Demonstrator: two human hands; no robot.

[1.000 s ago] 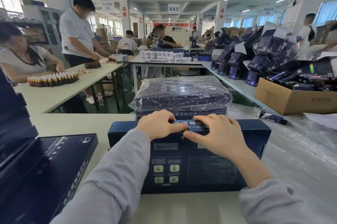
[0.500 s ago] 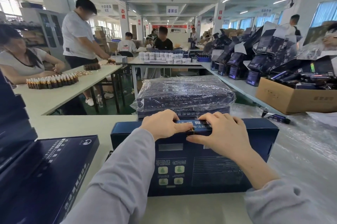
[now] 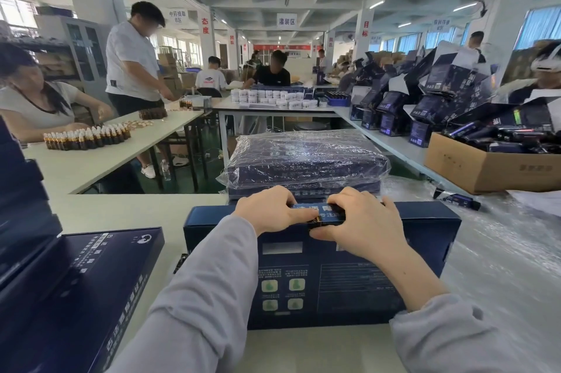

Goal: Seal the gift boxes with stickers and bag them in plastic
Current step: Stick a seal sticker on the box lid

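Our table (image 3: pixel 121 211) and the crinkled plastic sheet (image 3: pixel 501 251) spread over its right side lie as they did a second ago. The dark blue gift box (image 3: pixel 349 281) still sits squarely in front of us on the table, printed face up. It has not shifted, apart from a slight drift of our own view. Just behind it, touching or nearly touching its far side, the bagged stack (image 3: pixel 303 160) of boxes stays where it was in its clear wrap. To the left another open box (image 3: pixel 76 281) lies near us, and to the right a cardboard carton (image 3: pixel 485 169) stands well apart.

Our hands have barely moved since the earlier frames. They stay close together at the middle of the gift box's far edge, almost touching. Our left hand (image 3: pixel 267 208) has its fingers curled over that edge, with the thumb laid flat along the sticker (image 3: pixel 329 214). Our right hand (image 3: pixel 364 221) arches over the sticker from above, with the thumb tucked against the box face just below it. The sticker is thus pinched and pressed down between both hands. It is a small strip with light lettering and straddles the edge, partly hidden under our fingers.
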